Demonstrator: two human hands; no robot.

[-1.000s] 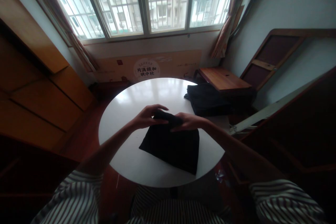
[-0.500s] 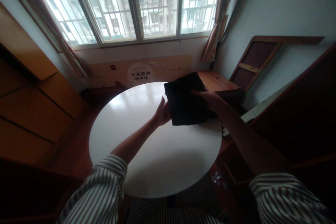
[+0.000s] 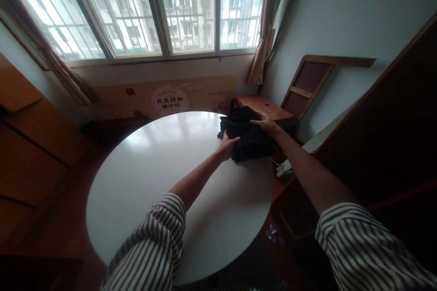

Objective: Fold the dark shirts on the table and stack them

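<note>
A bundle of black cloth (image 3: pixel 251 141), which looks like a folded garment, lies at the right far part of the round white table (image 3: pixel 164 177). Its upper side is rumpled, with loose folds sticking out on the left. My left hand (image 3: pixel 228 145) grips its near left side, with the thumb on top and the other fingers partly hidden. At the far right side, my right hand (image 3: pixel 268 125) holds the cloth with thumb and fingers closed on a fold. The exact kind of garment cannot be made out.
Behind the table stand a low wooden cabinet (image 3: pixel 261 105) and a printed cardboard panel (image 3: pixel 201 95) under the barred window. A dark wooden piece of furniture (image 3: pixel 385 145) rises on the right. White plugs or a power strip (image 3: pixel 284 169) sit beside the table's right edge.
The black cloth has gone from a flat, raised, tilted block to a lower, rumpled bundle on the table. My left hand has closed further over its near side. The view has shifted right.
</note>
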